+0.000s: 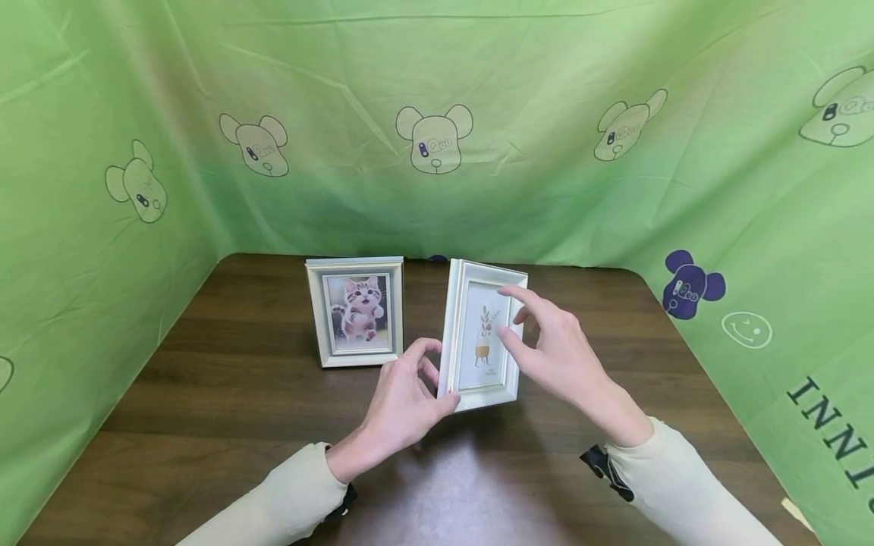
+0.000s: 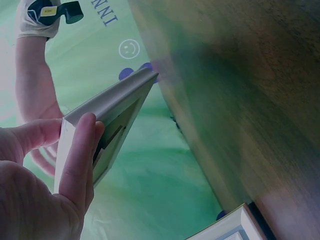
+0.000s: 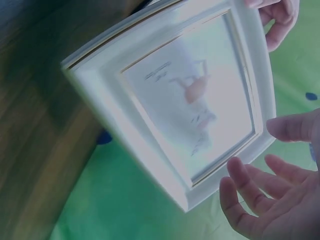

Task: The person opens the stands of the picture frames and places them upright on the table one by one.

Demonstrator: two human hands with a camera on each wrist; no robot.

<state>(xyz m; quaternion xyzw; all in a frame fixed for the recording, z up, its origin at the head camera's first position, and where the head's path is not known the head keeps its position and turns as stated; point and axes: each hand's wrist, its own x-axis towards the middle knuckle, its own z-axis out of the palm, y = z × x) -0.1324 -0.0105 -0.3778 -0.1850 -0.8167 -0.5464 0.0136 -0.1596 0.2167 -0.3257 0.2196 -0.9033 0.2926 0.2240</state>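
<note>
My left hand (image 1: 410, 394) grips a white picture frame (image 1: 510, 390) by its left edge, thumb in front and fingers behind. The frame holds a print of a potted plant (image 1: 483, 353) and is held upright at an angle, turned partly to the right. In the left wrist view, part of the frame's back (image 2: 117, 130) shows. Beside the frame's right edge is my right hand (image 1: 563, 353); the right wrist view shows its fingers (image 3: 250, 192) spread and loosely bent, pinching nothing. Whether the thumb touches the edge, I cannot tell.
A second white picture frame (image 1: 355, 359) with a kitten picture (image 1: 359, 311) stands on the dark wooden table (image 1: 239, 387), left of the held one. Green cloth (image 1: 341, 182) printed with bear heads hangs behind the table and along both sides.
</note>
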